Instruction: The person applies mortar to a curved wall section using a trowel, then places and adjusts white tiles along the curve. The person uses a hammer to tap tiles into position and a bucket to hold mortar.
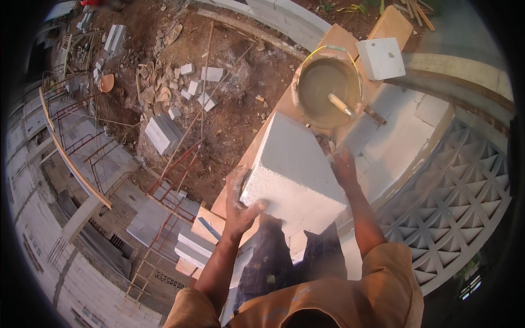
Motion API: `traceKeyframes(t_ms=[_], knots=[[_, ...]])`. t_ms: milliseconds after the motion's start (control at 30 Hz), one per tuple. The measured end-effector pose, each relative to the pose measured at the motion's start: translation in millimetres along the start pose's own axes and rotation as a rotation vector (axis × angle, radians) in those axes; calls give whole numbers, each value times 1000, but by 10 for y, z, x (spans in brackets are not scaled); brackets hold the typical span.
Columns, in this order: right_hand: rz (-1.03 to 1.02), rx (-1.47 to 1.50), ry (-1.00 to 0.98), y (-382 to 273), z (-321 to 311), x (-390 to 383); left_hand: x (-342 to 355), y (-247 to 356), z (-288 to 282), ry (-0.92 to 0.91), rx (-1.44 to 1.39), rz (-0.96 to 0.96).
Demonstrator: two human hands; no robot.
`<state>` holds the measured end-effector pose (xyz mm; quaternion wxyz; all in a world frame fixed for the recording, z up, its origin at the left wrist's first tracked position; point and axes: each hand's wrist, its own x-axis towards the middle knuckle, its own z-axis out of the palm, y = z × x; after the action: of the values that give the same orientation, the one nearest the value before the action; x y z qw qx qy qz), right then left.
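Left hand and right hand clamp the white block from both sides, mortar bucket just beyond, scaffold planks high above rubble.

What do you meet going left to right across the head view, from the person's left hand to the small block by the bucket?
left hand → large white block → right hand → small white block. The mortar bucket overlaps the large block's span, so it has no clear place.
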<state>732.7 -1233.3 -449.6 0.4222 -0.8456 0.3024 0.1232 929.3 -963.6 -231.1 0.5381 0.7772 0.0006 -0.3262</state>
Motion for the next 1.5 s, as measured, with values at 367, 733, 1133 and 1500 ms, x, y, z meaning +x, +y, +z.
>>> traceKeyframes(t_ms=[367,733,1133,1500], knots=[[400,-507,-390,-149,-304,2104,-136,-110,4,116,-98,-143],[110,-558,-7,-743,-1411,515,-164,78,-32,-12,-83,15],[130,-6,-59,-2331,-2677,-2159,379,290,51,-280,-124,108],[-83,-210,-18,-2530,-1935,-2161,373,194,9,-252,-127,95]])
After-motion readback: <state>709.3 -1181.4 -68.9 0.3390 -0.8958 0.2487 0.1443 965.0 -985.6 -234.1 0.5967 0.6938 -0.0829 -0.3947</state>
